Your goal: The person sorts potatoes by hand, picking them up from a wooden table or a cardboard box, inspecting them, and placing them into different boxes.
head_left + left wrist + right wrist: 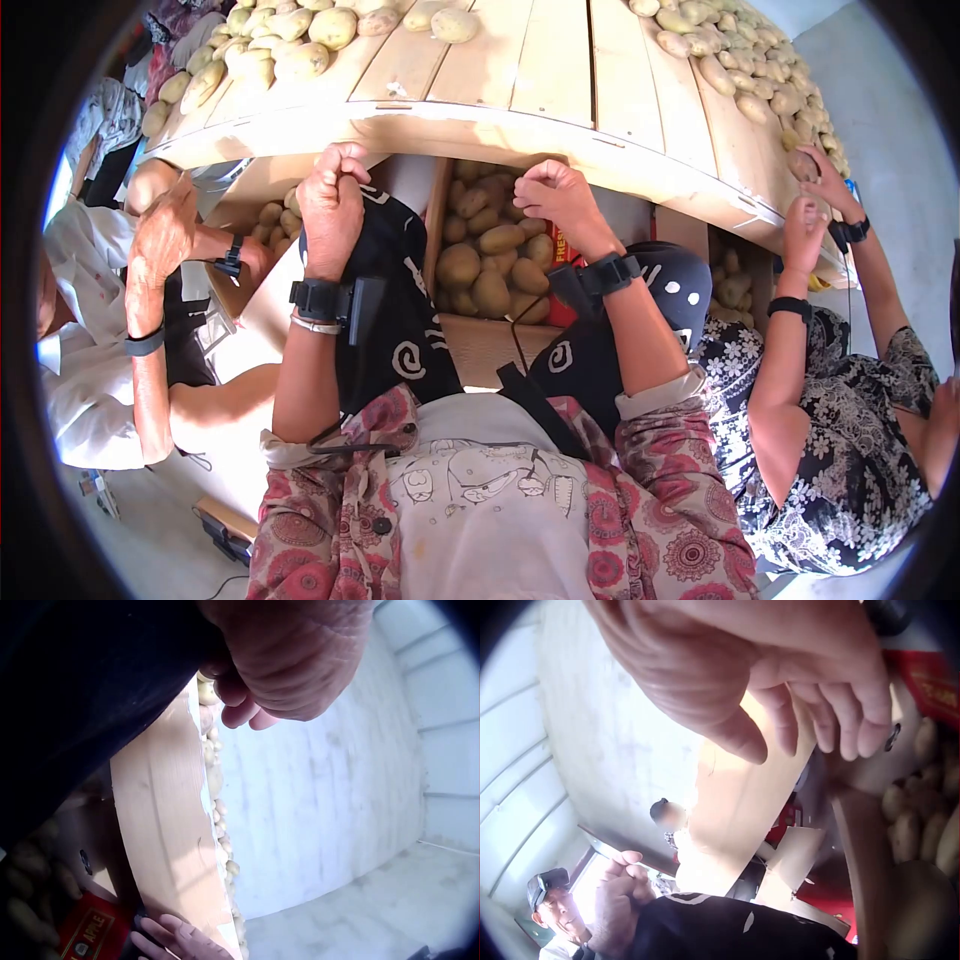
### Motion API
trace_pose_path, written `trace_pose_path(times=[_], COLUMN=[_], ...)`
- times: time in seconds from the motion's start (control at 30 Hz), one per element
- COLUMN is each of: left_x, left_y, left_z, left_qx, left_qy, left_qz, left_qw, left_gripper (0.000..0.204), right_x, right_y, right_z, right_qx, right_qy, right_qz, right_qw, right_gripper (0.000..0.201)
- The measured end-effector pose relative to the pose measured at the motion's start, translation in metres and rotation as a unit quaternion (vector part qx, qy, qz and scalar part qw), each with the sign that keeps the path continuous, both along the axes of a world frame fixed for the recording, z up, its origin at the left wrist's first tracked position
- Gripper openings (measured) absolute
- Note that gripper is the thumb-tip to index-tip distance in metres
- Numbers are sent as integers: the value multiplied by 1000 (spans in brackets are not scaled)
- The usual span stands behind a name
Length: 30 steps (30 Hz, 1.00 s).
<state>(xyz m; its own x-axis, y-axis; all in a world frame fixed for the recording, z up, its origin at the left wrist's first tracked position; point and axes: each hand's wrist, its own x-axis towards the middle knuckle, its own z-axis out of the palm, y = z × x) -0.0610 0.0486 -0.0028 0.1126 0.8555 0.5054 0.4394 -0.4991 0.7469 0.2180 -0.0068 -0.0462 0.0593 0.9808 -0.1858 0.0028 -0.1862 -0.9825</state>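
Observation:
My left hand (pixel 333 215) hovers over my left knee, just before the front edge of the plank table (pixel 490 75). Its fingers are loosely curled and nothing shows in them. My right hand (pixel 568 200) is above a cardboard box (pixel 437 225) of potatoes (pixel 492 290), its fingers bent and relaxed. In the right wrist view that right hand (pixel 780 667) hangs with fingers spread slightly and pointing down, holding nothing. The left wrist view shows the left hand (pixel 292 660) with curled fingertips, partly hidden by its own palm.
Potato piles lie on the table at left (pixel 285 40) and right (pixel 735 60). More boxed potatoes (pixel 270 222) sit below at the left. One person with folded arms (pixel 160 240) sits left; another, in a floral dress (pixel 830 430), sits right with a hand at the pile.

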Motion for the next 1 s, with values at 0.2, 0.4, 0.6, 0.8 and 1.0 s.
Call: trace_pose_path(times=[0.2, 0.4, 0.6, 0.8, 1.0], left_x=[2, 5, 12, 12, 15], left_y=[0, 5, 5, 0, 2], left_z=[3, 2, 10, 16, 10], left_qx=[0, 54, -19, -29, -34], left_qy=[-11, -15, -67, -87, -98], left_qz=[-17, -19, -34, -76, -100], left_qw=[1000, 998, 997, 993, 990], left_gripper=[32, 30, 29, 30, 33], right_x=[27, 24, -6, -42, -48], right_y=[9, 12, 33, 153, 264], right_z=[6, 19, 35, 74, 94], right_qx=[68, 102, 105, 162, 55], right_qy=[301, 318, 241, -46, -417], right_qz=[-115, -191, -91, -31, 25], right_qw=[944, 923, 961, 985, 907], right_gripper=[19, 10, 15, 46, 89])
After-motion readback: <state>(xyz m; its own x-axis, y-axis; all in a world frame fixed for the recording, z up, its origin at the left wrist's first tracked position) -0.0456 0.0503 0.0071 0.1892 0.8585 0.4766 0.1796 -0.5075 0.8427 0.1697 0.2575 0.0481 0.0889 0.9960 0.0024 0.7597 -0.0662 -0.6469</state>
